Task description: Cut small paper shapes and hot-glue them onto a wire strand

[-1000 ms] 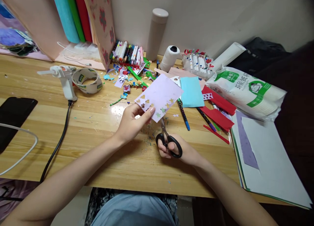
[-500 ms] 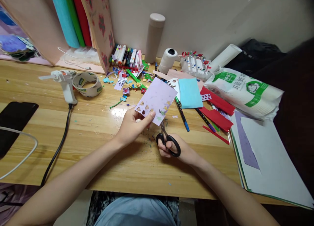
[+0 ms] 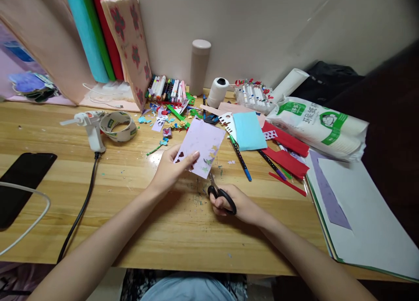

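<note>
- Left hand: lilac punched paper is pinched above the desk.
- Right hand: black-handled scissors are gripped, near the paper's lower corner.
- "环保纸" is printed on the green-and-white package.

The place looked like a home craft corner: a wooden tabletop against a plain wall, with scissors, bundled markers, a glue gun, paper scraps and a phone.

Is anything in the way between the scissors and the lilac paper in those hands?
Nothing visible. The right hand holds the scissors by the near corner of the lilac paper, and the left hand grips it farther left, clear of the scissors.
</note>
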Available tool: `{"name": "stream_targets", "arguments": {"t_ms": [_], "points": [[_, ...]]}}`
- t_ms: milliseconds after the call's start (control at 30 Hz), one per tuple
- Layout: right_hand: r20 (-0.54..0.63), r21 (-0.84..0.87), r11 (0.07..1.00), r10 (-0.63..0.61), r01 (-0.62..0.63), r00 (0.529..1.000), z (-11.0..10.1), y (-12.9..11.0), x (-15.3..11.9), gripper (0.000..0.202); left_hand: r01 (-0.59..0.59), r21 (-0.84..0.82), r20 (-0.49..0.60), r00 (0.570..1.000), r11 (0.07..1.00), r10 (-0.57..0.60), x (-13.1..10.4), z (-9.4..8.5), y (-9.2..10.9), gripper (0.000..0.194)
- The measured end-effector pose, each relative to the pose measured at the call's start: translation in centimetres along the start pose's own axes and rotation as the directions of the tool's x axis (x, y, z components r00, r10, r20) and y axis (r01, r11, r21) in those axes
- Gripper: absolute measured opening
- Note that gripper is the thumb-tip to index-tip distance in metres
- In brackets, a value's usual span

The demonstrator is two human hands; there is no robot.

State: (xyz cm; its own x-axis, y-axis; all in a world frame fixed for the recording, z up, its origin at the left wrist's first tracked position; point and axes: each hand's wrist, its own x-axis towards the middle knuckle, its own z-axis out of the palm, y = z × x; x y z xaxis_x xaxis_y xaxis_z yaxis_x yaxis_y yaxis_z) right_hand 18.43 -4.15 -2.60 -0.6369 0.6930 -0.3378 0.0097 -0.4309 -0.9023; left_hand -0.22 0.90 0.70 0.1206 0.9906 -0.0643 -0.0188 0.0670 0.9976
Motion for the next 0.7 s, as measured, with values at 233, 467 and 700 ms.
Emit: {"name": "stream_targets", "arguments": {"t_ms": [233,467,700], "points": [[0.028,0.1,0.986,-0.137,0.134,0.99,-0.14,-0.18,0.1,0.05,0.137,-0.214,0.142,0.984,0.967,-0.108,-0.18,0.16,-0.23,0.017],[0.027,0.07,0.99,-0.126,0.124,0.992,-0.51,0.13,0.29,0.052,0.155,-0.121,0.157,0.978,0.98,-0.135,-0.3,0.13,-0.17,0.026],[0.009,0.085,0.989,-0.118,0.117,0.993,-0.03,-0.22,0.22,0.055,0.085,-0.087,0.1,0.992,0.993,-0.076,-0.71,0.91,-0.53,0.032]]}}
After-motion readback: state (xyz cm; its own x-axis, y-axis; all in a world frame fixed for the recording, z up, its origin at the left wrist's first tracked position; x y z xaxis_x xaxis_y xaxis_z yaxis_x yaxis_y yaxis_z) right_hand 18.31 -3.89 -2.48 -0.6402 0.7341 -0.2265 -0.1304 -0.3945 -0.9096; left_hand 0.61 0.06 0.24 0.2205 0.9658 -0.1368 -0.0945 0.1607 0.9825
